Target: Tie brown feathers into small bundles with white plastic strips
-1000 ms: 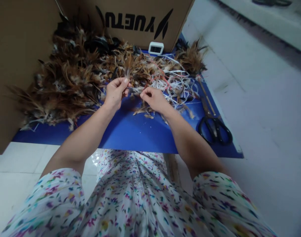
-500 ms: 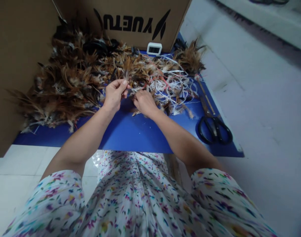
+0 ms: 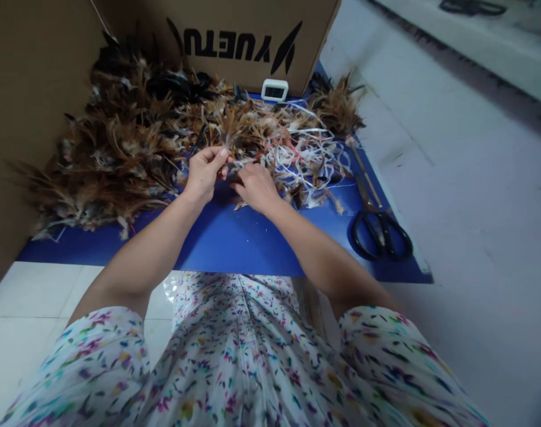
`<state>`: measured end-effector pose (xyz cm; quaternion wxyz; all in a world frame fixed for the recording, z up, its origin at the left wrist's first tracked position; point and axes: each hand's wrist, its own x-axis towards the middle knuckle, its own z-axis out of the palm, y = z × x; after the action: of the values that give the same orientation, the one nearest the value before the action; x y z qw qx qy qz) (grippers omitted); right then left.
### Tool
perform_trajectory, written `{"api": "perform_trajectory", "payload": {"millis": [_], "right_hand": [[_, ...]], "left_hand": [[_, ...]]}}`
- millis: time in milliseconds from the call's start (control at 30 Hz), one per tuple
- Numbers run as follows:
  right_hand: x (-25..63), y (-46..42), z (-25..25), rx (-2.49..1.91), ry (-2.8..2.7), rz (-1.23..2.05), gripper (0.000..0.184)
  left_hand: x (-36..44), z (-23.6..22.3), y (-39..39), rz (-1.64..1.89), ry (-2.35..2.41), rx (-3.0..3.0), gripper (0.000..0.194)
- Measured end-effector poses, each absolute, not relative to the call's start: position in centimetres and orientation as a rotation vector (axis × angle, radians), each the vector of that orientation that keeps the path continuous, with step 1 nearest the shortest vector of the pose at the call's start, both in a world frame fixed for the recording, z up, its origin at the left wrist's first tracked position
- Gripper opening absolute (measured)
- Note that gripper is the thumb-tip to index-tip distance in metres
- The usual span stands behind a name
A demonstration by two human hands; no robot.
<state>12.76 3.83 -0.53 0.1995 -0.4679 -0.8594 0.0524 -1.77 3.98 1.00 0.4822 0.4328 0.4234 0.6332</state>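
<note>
My left hand (image 3: 204, 173) is pinched shut on a small tuft of brown feathers (image 3: 229, 127) that stands up from its fingertips. Close beside it, my right hand (image 3: 255, 185) is curled with its fingers closed at the base of that tuft; what it grips is hidden. Both hands hover over a blue board (image 3: 234, 237). A big heap of brown and black feathers (image 3: 114, 148) lies to the left. A tangle of white and red plastic strips (image 3: 308, 154) lies just behind my right hand.
Black scissors (image 3: 379, 228) lie on the board's right side beside a thin stick (image 3: 363, 169). A small white digital device (image 3: 274, 90) stands before a cardboard box (image 3: 247, 35). A cardboard wall (image 3: 25, 89) closes the left. White floor lies on the right.
My right hand has moved left from the plastic strips to the left hand and now meets it at the tuft's base. The left hand has stayed in place.
</note>
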Motion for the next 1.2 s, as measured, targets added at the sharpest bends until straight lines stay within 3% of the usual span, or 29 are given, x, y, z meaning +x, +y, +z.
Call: {"api": "perform_trajectory", "payload": {"millis": [133, 200, 367, 467, 633, 833, 1200], "right_hand": [[11.7, 3.9, -0.9, -1.377, -2.542, -0.012, 0.037], [12.1, 4.0, -0.7, -1.384, -2.544, 0.021, 0.034], [14.5, 4.4, 0.6, -1.374, -2.293, 0.462, 0.014], [15.8, 4.7, 1.5, -1.318, -2.084, 0.698, 0.012], [17.4, 5.5, 2.0, -1.036, -1.948, 0.91, 0.022], [18.2, 5.7, 2.2, -0.81, -1.785, 1.167, 0.059], [18.4, 5.4, 2.5, -0.778, -1.657, 1.33, 0.057]], "left_hand": [[-1.7, 1.2, 3.9, 1.544, 1.037, 1.035, 0.026], [-1.6, 1.3, 3.8, 1.542, 1.038, 1.02, 0.025], [-1.7, 1.3, 3.8, 1.54, 1.041, 1.002, 0.022], [-1.7, 1.2, 3.7, 1.519, 1.024, 1.001, 0.023], [-1.3, 1.5, 3.0, 1.412, 0.992, 0.948, 0.022], [-0.9, 1.6, 2.5, 1.264, 0.948, 0.875, 0.015], [-0.8, 1.3, 2.5, 1.232, 0.938, 0.831, 0.015]]}}
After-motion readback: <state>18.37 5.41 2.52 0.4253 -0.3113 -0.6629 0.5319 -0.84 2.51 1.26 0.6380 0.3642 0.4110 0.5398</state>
